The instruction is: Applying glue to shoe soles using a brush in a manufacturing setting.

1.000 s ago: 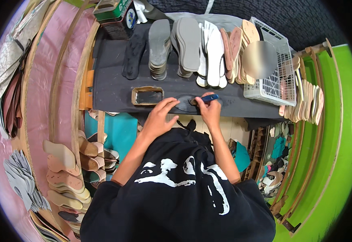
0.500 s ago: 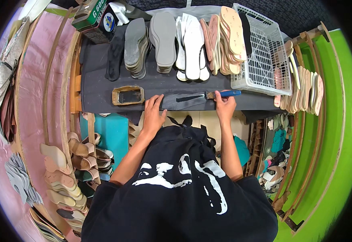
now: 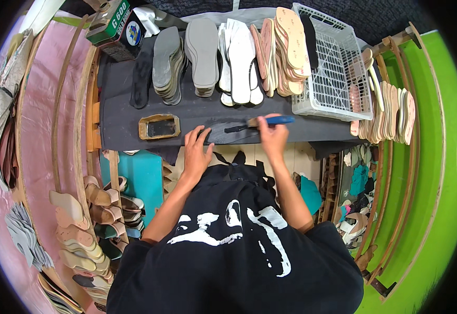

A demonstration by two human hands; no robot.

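In my right hand [image 3: 272,138] is a blue-handled brush [image 3: 283,120], held between thumb and fingers with its head pointing left. The bristles are over a flat dark grey sole-shaped piece [image 3: 219,138] lying at the table's front edge. A shiny black streak [image 3: 232,129] runs along this piece. My left hand [image 3: 196,152] lies with its fingers apart at the piece's left end, pressing on it or beside it. Left of that hand sits a brownish, crusted rectangular container [image 3: 176,126] with something dark inside.
Behind stand stacks of grey insoles [image 3: 203,57], white insoles [image 3: 242,63] and pinkish-beige insoles [image 3: 291,44] on the dark-covered table [image 3: 118,104]. A white plastic crate [image 3: 333,110] is at the right, a green-and-black tin [image 3: 114,31] at the far left. Shoe racks [image 3: 103,196] flank me.
My right hand and the brush have shifted left along the piece. My left hand stays about where it was. The whole view has shifted slightly.
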